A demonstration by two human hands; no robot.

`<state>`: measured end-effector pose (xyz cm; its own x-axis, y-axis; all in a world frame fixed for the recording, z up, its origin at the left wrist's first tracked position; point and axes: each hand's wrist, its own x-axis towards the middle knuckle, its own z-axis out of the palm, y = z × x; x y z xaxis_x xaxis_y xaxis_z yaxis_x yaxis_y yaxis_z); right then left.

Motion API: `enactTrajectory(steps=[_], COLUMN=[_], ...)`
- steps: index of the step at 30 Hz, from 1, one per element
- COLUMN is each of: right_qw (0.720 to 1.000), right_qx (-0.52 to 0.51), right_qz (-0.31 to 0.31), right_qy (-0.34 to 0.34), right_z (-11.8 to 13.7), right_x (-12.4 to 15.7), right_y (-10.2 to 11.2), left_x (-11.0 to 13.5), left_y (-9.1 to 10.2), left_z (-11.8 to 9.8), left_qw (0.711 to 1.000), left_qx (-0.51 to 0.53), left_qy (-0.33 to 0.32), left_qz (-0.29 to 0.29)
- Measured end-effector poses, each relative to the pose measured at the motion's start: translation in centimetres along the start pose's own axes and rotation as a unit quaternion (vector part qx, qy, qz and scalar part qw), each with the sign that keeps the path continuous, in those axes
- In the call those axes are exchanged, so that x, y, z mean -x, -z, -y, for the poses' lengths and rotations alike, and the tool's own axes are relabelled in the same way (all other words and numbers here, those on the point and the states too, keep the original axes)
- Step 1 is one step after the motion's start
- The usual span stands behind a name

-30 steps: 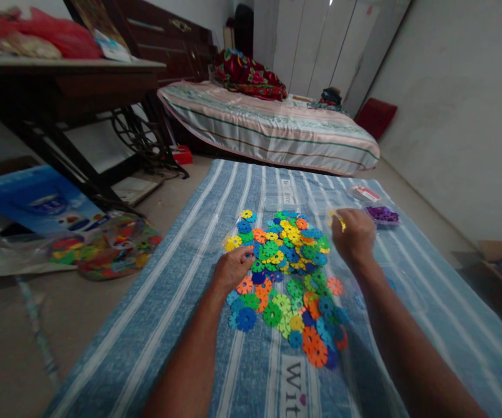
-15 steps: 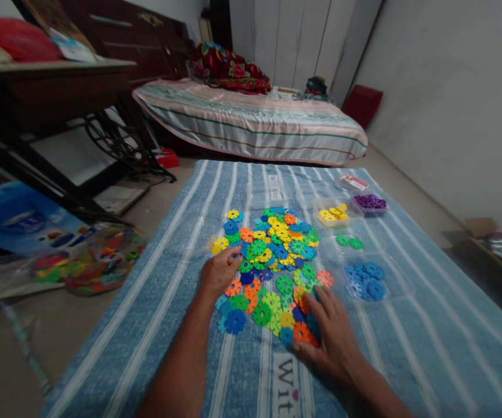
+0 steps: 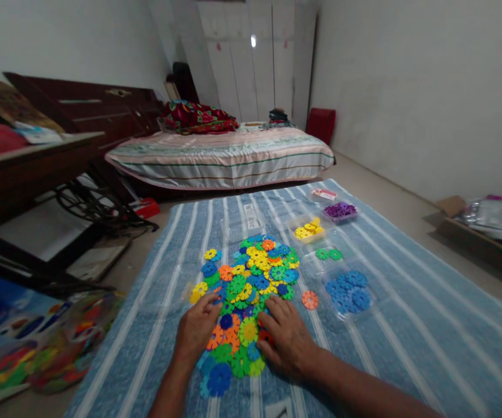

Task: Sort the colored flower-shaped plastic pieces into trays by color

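A heap of notched plastic discs [image 3: 251, 284] in yellow, green, blue and orange lies on a blue striped cloth [image 3: 155, 348]. At its left edge is my left hand [image 3: 195, 330], fingers bent and drawn together; whatever they may hold is hidden. My right hand [image 3: 286, 338] rests on the near right side of the heap, fingers apart, over orange and green discs it partly covers. A single orange disc [image 3: 309, 299] lies apart, just right of the heap. Clear containers hold blue discs [image 3: 350, 290], green discs [image 3: 329, 254], yellow discs [image 3: 309, 230] and purple discs [image 3: 340, 211].
A clear lid or tray [image 3: 233, 227] sits behind the heap, and a red-and-white packet [image 3: 324, 194] lies at the far right. Bags of colored pieces [image 3: 76, 331] stand on the floor at left. Beyond are a bed [image 3: 224, 159] and a sewing-machine table [image 3: 28, 157].
My right hand has moved left against the heap, pushing discs inward and leaving one orange disc outside. My left hand stays at the left edge. The camera view has tilted up.
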<state>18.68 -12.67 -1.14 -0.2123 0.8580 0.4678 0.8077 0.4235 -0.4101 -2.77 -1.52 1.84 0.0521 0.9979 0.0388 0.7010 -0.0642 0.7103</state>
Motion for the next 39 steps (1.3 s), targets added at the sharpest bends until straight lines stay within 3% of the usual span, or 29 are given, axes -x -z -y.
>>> enactTrajectory(steps=[4, 8, 13, 19, 25, 31, 39], right_qw=[0.998, 0.99, 0.966, 0.937, 0.922, 0.923, 0.922], right_qx=[-0.042, -0.108, -0.219, -0.307, -0.325, -0.31, -0.318], right_qz=[-0.014, -0.08, -0.133, -0.136, -0.123, -0.13, -0.119], right_qy=[0.034, 0.044, -0.019, -0.1, -0.172, -0.19, -0.187], right_z=[-0.8, -1.7, -2.6, -3.0, -3.6, -3.8, -4.2], right_x=[-1.3, -1.6, -1.4, -1.2, -1.2, -1.2, -1.2], right_y=[-0.2, -0.3, 0.0, 0.5, 1.2, 1.7, 1.6], left_x=[1.8, 4.9, 9.4, 12.3, 12.1, 10.2, 9.6], left_y=[0.4, 0.7, 0.2, -2.2, -4.4, -6.0, -6.2], left_z=[0.6, 2.1, 3.0, 1.7, 0.5, -0.2, -1.3], left_qw=[0.999, 0.995, 0.983, 0.963, 0.941, 0.939, 0.948], left_qx=[0.021, -0.019, -0.102, -0.168, -0.217, -0.193, -0.128], left_qy=[-0.005, -0.054, -0.125, -0.202, -0.253, -0.269, -0.273], left_qz=[-0.035, -0.085, -0.085, -0.053, -0.058, -0.089, -0.1])
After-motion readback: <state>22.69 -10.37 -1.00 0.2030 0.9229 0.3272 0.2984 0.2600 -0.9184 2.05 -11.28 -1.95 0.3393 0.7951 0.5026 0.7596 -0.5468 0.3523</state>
